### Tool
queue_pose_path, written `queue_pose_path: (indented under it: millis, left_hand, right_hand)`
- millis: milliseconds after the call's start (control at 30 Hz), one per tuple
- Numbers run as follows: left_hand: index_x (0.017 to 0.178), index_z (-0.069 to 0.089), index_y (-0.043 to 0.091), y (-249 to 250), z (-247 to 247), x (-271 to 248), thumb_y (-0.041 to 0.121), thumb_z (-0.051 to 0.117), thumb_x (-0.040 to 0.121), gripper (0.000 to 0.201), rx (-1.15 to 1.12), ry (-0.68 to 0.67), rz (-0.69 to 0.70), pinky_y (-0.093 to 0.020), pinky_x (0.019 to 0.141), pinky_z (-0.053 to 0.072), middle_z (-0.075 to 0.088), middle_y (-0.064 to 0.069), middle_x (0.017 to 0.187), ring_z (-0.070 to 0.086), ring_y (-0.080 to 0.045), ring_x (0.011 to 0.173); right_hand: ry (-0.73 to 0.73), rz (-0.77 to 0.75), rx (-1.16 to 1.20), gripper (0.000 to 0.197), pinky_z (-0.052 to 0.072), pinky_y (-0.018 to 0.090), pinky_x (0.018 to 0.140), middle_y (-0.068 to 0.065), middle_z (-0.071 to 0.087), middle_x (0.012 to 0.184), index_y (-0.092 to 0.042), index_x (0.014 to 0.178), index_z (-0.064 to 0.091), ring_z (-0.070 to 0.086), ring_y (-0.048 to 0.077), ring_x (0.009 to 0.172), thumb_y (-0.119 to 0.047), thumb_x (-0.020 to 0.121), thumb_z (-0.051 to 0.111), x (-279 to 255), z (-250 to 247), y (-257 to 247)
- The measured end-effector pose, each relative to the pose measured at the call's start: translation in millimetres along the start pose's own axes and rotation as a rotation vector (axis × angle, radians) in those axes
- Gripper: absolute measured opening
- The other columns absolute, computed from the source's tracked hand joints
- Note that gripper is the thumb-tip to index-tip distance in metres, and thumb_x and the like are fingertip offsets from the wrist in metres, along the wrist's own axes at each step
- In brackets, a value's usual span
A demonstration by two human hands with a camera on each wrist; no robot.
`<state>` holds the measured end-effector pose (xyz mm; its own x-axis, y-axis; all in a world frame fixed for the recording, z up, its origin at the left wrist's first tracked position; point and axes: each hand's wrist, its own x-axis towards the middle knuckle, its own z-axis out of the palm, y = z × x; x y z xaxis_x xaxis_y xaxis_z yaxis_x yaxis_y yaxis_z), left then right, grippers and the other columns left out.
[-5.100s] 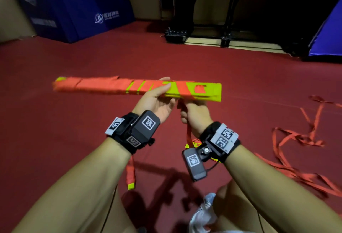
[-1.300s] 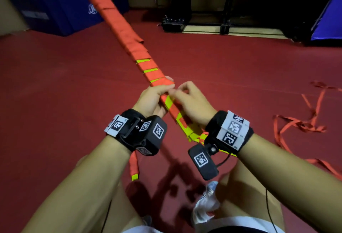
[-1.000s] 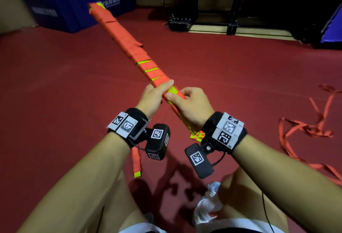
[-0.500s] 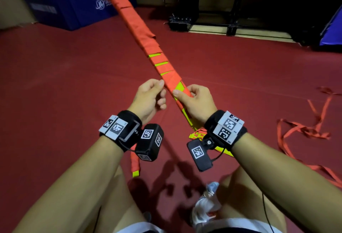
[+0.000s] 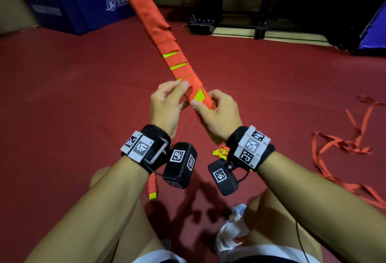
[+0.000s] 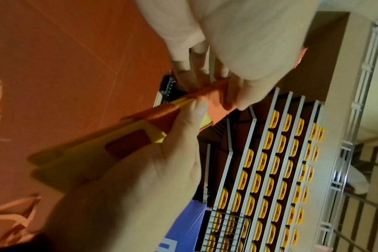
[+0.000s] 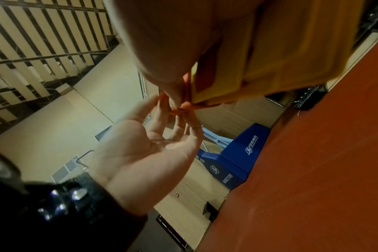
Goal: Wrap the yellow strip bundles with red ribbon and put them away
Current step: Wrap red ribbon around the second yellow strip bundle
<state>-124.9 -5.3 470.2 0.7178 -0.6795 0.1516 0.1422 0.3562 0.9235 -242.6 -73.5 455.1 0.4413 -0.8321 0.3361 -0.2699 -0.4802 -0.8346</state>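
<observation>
Two hands (image 5: 167, 104) (image 5: 217, 114), two bundles (image 5: 158, 31) (one on the floor (image 5: 83, 95)) (image 5: 152, 185), one loose ribbon (image 5: 342, 148).

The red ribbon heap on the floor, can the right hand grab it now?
Probably not yet. The right hand grips the yellow strip bundle, so it is busy. The ribbon heap lies off to its right, with only bare floor between.

Tip of bundle (image 5: 158, 29) beyond top edge
</observation>
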Motion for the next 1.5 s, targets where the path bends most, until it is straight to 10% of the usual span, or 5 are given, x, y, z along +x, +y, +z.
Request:
queue_pose_path:
  millis: [233,433,633,1267,1500]
  left_hand:
    - [0.106,0.076,0.02,-2,-10,3,0.005,0.066,0.092,0.023,0.375,-0.035,0.249,-0.04,0.074,0.056,0.05,0.004,0.107,0.059,-0.013,0.074]
    - [0.124,0.073,0.015,-26,-22,6,0.014,0.067,0.094,0.03,0.752,-0.063,0.512,-0.014,0.083,0.05,0.049,0.0,0.114,0.061,-0.01,0.078]
    - [0.118,0.075,0.014,-31,-24,5,0.032,0.059,0.093,0.034,0.886,-0.1,0.686,-0.039,0.066,0.059,0.044,0.0,0.114,0.058,-0.018,0.087]
    - [0.107,0.061,0.007,-18,-21,-6,0.022,0.053,0.098,0.019,1.44,-0.099,0.66,-0.05,0.059,0.051,0.057,-0.015,0.105,0.063,-0.039,0.086]
    - [0.099,0.059,0.002,-22,-22,-2,0.017,0.048,0.102,0.018,1.359,-0.184,0.478,-0.047,0.078,0.037,0.055,-0.018,0.102,0.056,-0.041,0.093]
  right_hand:
    - [0.021,-0.005,0.026,0.028,0.033,0.011,0.052,-0.01,0.055,0.058,-0.016,0.081,0.065,0.05,-0.004,0.053,-0.041,0.085,0.078,-3,6,0]
    - [0.048,0.008,-0.017,0.028,0.034,0.019,0.055,-0.01,0.058,0.062,-0.019,0.084,0.064,0.052,0.003,0.058,-0.045,0.085,0.076,-8,13,7]
    - [0.06,0.012,-0.111,0.028,0.044,0.036,0.068,-0.001,0.069,0.077,-0.02,0.093,0.064,0.065,0.03,0.079,-0.045,0.087,0.072,-16,19,13]
    - [-0.079,0.05,-0.3,0.029,0.035,0.036,0.071,0.008,0.072,0.1,-0.021,0.11,0.058,0.063,0.039,0.099,-0.044,0.093,0.061,-25,27,6]
    - [-0.131,0.081,-0.344,0.028,0.039,0.038,0.075,0.008,0.071,0.102,-0.022,0.112,0.056,0.063,0.039,0.101,-0.043,0.094,0.059,-29,23,6]
